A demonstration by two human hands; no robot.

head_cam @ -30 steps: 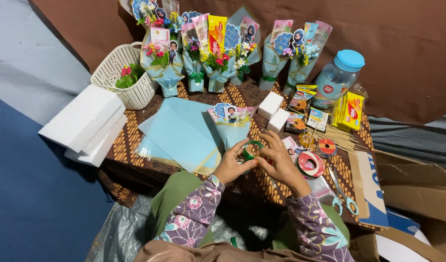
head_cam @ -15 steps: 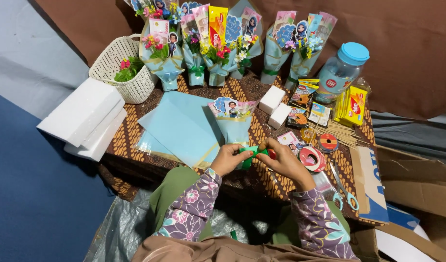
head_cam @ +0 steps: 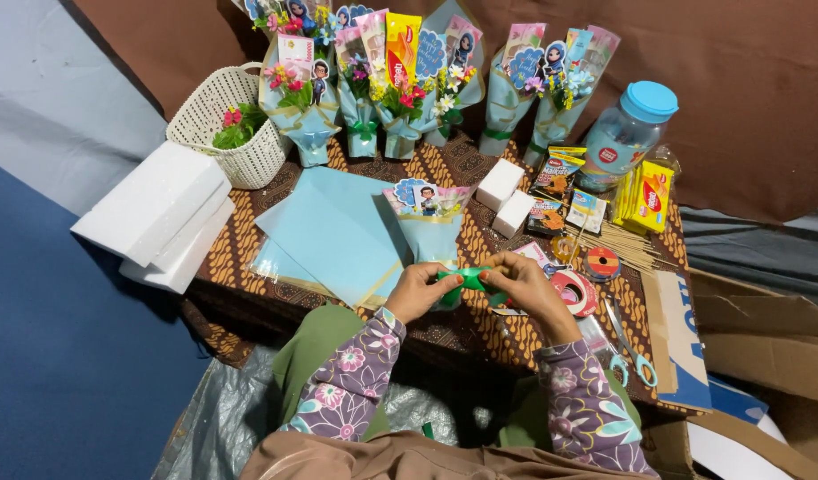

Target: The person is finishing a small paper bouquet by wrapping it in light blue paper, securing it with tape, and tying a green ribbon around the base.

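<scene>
- While curled at the table's near edge, left hand (head_cam: 420,292) pinching the green ribbon (head_cam: 469,279) — fingers pressed together.
- Right hand (head_cam: 526,284) likewise pinching its other end, just below the small blue bouquet (head_cam: 429,218).

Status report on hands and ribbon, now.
Both hands, left hand and right hand, shut on green ribbon. Small bouquet just behind. Nothing obstructing.

Both forearms reach forward in floral sleeves, wrists close together. The left hand (head_cam: 418,292) curls, fingertips pinched toward the right. The right hand (head_cam: 526,283) arches opposite it, fingers bent down, fingertips nearly meeting the left's.
</scene>
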